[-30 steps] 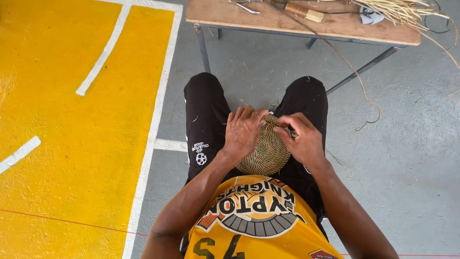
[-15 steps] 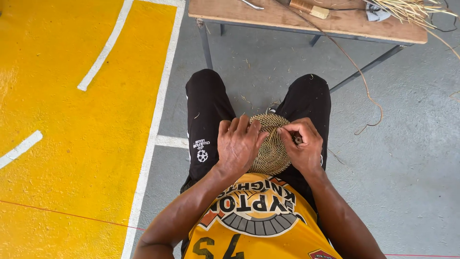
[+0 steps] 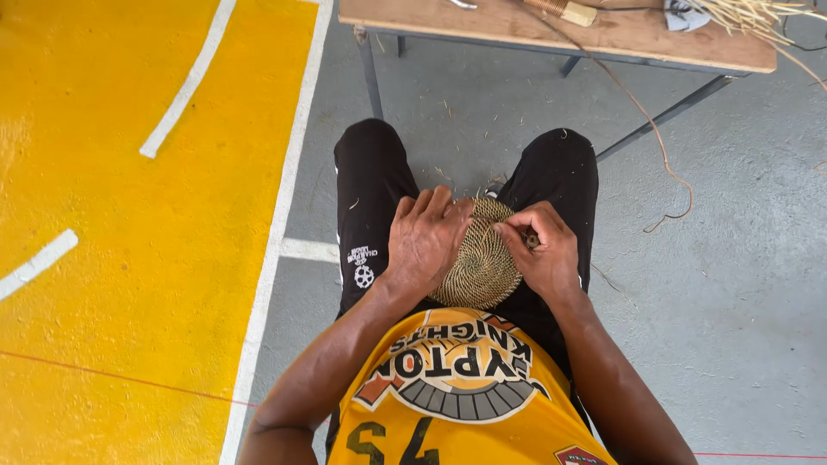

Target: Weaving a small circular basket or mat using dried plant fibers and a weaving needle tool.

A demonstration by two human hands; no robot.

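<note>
On the lap: a round coiled woven disc [image 3: 484, 258] of tan fibre rests between the thighs of a seated person in black trousers [image 3: 370, 185] and a yellow jersey [image 3: 457, 396].
Left hand: the left hand [image 3: 424, 241] lies flat over the disc's 9 o'clock side, fingers spread and pressed onto the weave, steadying it.
Right hand: the right hand [image 3: 543, 250] sits at the disc's 3 o'clock edge, thumb and fingertips pressed together in a pinch at the rim; what exactly they nip is too small to tell, likely a strand.
Loose fibre: a long thin strand [image 3: 655, 138] trails across the grey floor from 1 o'clock, curling near the right knee.
Table: a wooden table [image 3: 517, 26] on metal legs stands at 12 o'clock, just beyond the knees.
On the table: a bundle of pale straw [image 3: 749, 13] lies toward 1 o'clock, and a wooden-handled tool [image 3: 568, 10] is beside it.
Floor: a yellow painted area [image 3: 121, 241] with white lines fills the 9 o'clock side; scraps of fibre dot the grey concrete by the feet.
</note>
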